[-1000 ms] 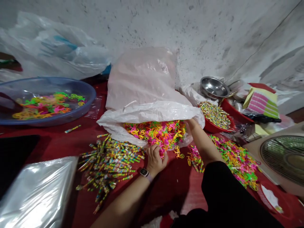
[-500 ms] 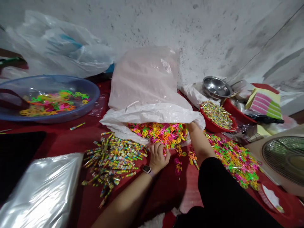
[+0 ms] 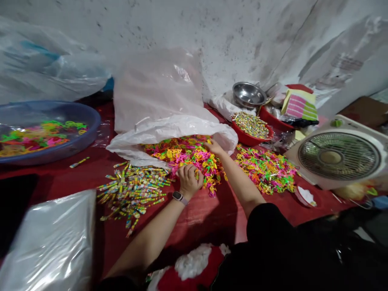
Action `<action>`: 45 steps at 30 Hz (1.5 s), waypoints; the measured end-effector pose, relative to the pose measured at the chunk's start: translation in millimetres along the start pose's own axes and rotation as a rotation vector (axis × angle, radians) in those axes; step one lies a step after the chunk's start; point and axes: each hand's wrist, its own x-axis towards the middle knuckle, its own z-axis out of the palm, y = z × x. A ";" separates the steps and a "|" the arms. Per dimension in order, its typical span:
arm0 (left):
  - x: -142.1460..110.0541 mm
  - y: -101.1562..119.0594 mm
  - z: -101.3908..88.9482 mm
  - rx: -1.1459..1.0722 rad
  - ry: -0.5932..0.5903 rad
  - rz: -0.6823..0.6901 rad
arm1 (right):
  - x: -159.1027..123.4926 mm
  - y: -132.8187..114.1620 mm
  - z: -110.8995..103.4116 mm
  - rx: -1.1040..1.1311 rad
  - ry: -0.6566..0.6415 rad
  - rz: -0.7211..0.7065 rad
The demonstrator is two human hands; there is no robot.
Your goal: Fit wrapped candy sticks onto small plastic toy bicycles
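A loose heap of small bright plastic bicycle toys (image 3: 209, 163) spills from the mouth of a large white plastic bag (image 3: 169, 129) onto the red tabletop. My left hand (image 3: 190, 180), with a watch on its wrist, is curled over toys at the near edge of the heap. At the right side of the bag's mouth, my right hand (image 3: 214, 147) rests on the toys, fingers reaching left and somewhat apart, tips partly hidden among them. Beside my left hand lies a pile of thin wrapped candy sticks (image 3: 136, 190).
On the left are a blue basin (image 3: 91, 133) with more toys and a stack of clear plastic bags (image 3: 54, 238). To the right, another pile of toys (image 3: 266, 169) lies near a red bowl of small wrapped pieces (image 3: 251, 125), a steel bowl (image 3: 249, 93) and a box fan (image 3: 336, 155).
The view has swung right. My right hand has come out from under the bag's edge into sight. More toys now lie outside the bag's mouth, spread nearer to me.
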 end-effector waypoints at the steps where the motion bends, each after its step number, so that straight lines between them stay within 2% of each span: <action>1: 0.6 3.3 -3.4 0.012 0.018 0.027 | -7.0 3.0 2.1 0.007 0.011 0.002; 4: 2.2 13.5 -14.2 0.051 0.080 0.095 | -27.2 11.1 1.1 -0.005 0.034 -0.028; 6: 2.3 20.0 -21.6 0.063 0.071 0.101 | -39.1 15.7 -7.4 0.000 0.007 -0.074; 11: -4.5 31.5 -40.3 0.080 -0.038 0.117 | -62.1 19.9 -50.0 -0.064 -0.167 -0.312; 13: -10.4 32.6 -50.4 0.085 -0.069 0.125 | -70.8 19.4 -68.7 -0.136 -0.188 -0.398; 16: -24.3 31.6 -70.6 0.100 -0.129 0.145 | -90.8 24.8 -87.3 -0.292 -0.098 -0.321; 18: -37.7 30.7 -86.5 0.131 -0.146 0.134 | -111.2 37.4 -89.0 -0.390 -0.015 -0.191; 20: -54.1 30.1 -101.8 0.165 -0.164 0.068 | -135.3 57.8 -81.5 -0.439 0.043 -0.095; 23: -80.6 28.3 -119.5 0.233 -0.245 -0.029 | -168.2 94.7 -62.0 -0.537 0.095 -0.039; 26: -102.6 23.5 -129.7 0.279 -0.322 -0.032 | -187.3 124.7 -51.4 -0.705 0.138 -0.044; 30: -117.5 15.5 -135.7 0.261 -0.327 -0.050 | -193.4 146.6 -63.0 -0.793 0.151 -0.055; 36: -121.1 8.7 -135.6 0.311 -0.340 -0.098 | -188.3 176.1 -92.9 -0.869 0.237 -0.071; 41: -119.6 10.2 -133.2 0.352 -0.413 -0.154 | -166.7 199.9 -110.1 -0.923 0.297 -0.012; 45: -118.3 12.4 -132.3 0.344 -0.431 -0.122 | -141.7 207.2 -121.3 -0.924 0.298 0.034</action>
